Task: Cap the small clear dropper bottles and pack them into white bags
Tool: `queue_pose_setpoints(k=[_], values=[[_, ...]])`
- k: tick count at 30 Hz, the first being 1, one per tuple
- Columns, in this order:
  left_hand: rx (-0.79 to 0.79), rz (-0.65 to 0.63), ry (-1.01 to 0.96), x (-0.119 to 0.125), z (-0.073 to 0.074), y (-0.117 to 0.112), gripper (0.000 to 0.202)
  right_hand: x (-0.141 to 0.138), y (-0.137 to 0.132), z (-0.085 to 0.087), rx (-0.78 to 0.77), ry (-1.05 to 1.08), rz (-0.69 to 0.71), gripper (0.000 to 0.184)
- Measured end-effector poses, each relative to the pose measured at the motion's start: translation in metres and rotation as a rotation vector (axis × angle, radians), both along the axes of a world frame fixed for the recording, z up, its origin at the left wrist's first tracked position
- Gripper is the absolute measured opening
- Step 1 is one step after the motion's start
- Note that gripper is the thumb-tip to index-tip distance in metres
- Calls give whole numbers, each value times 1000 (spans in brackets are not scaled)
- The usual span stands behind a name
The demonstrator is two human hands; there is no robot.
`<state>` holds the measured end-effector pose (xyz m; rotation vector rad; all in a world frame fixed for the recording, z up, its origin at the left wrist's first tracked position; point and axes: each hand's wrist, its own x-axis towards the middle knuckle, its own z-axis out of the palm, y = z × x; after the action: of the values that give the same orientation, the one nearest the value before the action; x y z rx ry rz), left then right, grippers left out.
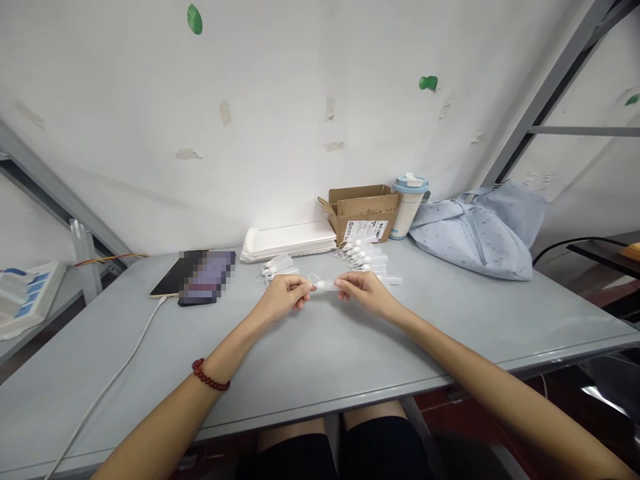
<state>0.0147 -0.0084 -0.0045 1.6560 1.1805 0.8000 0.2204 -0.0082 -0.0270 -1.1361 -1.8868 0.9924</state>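
Note:
Between both hands, just above the grey table (300,353), is a small clear tube with a white end and a thin white cord loop (325,286). My left hand (287,293) pinches its white, corded end. The fingertips of my right hand (363,292) close on the clear end. Behind my right hand lies a pile of similar clear tubes with white ends and cords (367,252). A smaller group of such tubes (279,264) rests behind my left hand, partly hidden by it. The exact kind of these tubes cannot be made out.
At the back stand a stack of white trays or packets (290,239), an opened cardboard box (367,208) and a blue-lidded cup (407,207). A light blue cloth bag (475,233) lies right. On the left are two phones (167,280), one with a white cable (123,363).

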Motion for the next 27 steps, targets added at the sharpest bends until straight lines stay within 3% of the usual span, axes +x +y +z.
queue_pose_setpoints(k=[8, 18, 27], values=[[-26, 1, 17, 0, 1, 0, 31, -1, -1, -2, 12, -10, 13, 32], [-45, -26, 26, -3, -3, 2, 29, -1, 0, 1, -5, -27, -2, 43], [-19, -42, -27, -4, -6, 7, 31, 3, 3, 7, 17, 73, -30, 36]])
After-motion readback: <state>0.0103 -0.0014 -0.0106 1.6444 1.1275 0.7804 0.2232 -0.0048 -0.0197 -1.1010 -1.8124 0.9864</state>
